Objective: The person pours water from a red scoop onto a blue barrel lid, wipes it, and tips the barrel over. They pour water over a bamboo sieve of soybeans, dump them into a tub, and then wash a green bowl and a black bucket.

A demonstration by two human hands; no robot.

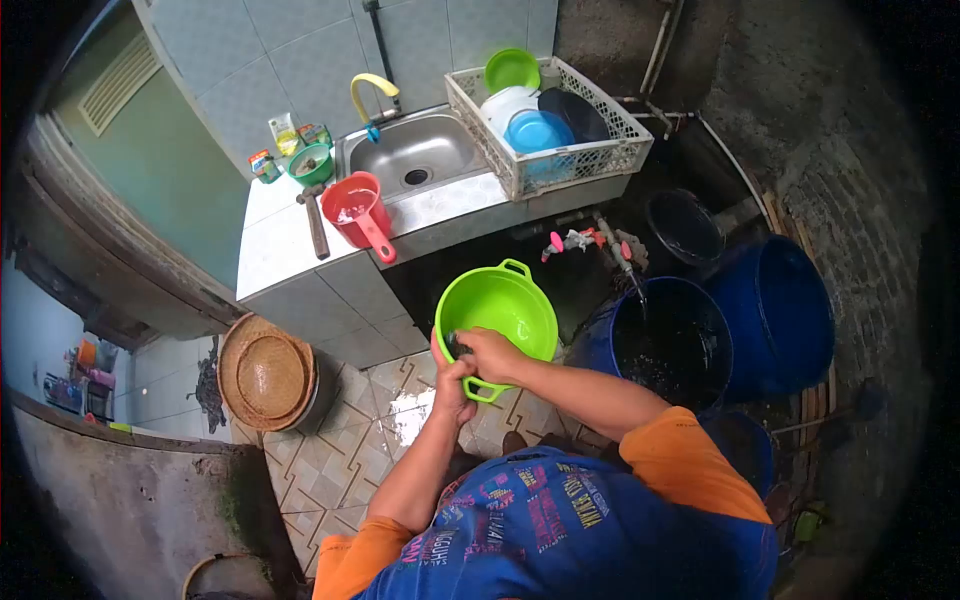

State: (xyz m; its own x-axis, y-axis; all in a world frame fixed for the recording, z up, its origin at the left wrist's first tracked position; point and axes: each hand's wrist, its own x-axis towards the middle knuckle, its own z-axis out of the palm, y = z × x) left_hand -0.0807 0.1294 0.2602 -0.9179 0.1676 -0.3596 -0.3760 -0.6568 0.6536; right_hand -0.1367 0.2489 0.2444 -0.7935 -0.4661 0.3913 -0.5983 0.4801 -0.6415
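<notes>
In the head view a bright green two-handled plastic basin (525,300) is held tilted in front of my body. My left hand (453,388) grips its near left rim with the fingers closed. Inside that rim my right hand (490,355) presses a small dark scrubbing pad (457,345) against the wall; the fingers partly cover the pad, so its exact kind is hard to make out. The basin's inner surface looks wet and shiny.
Beyond stand a steel sink (470,150), a red dipper (352,205), a hammer (314,222) and a white crate (590,165) of dishes. At right, a tap (622,255) runs into a blue barrel (725,345). Woven baskets (268,375) sit left on the tiled floor.
</notes>
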